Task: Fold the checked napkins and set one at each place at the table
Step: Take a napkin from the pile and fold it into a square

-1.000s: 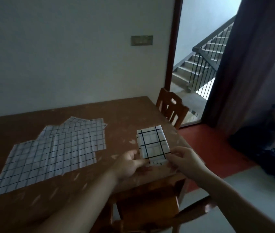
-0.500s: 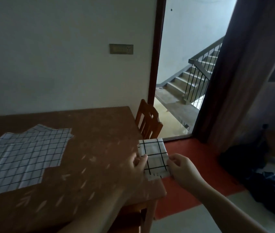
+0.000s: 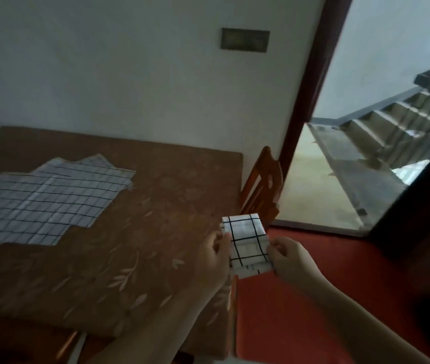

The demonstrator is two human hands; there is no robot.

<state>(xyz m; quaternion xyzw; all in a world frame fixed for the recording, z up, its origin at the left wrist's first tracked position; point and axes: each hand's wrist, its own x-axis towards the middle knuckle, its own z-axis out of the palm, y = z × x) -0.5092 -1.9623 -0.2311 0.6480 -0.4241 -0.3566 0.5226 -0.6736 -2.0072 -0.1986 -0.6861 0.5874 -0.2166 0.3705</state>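
Note:
A small folded white napkin with black checks (image 3: 246, 244) is held in the air over the right edge of the brown table (image 3: 156, 232). My left hand (image 3: 215, 254) pinches its left side and my right hand (image 3: 291, 258) pinches its lower right side. Several unfolded checked napkins (image 3: 45, 203) lie overlapping flat on the left part of the table, well away from both hands.
A wooden chair (image 3: 262, 190) stands at the table's right side, just beyond the folded napkin. Another chair's seat (image 3: 58, 348) shows at the bottom left. Red floor (image 3: 313, 258) lies to the right; an open doorway (image 3: 353, 158) leads to stairs.
The folded napkin has left the tabletop and moved right, past the table's right edge, with both hands on it. The view has swung and tilted toward the right side.

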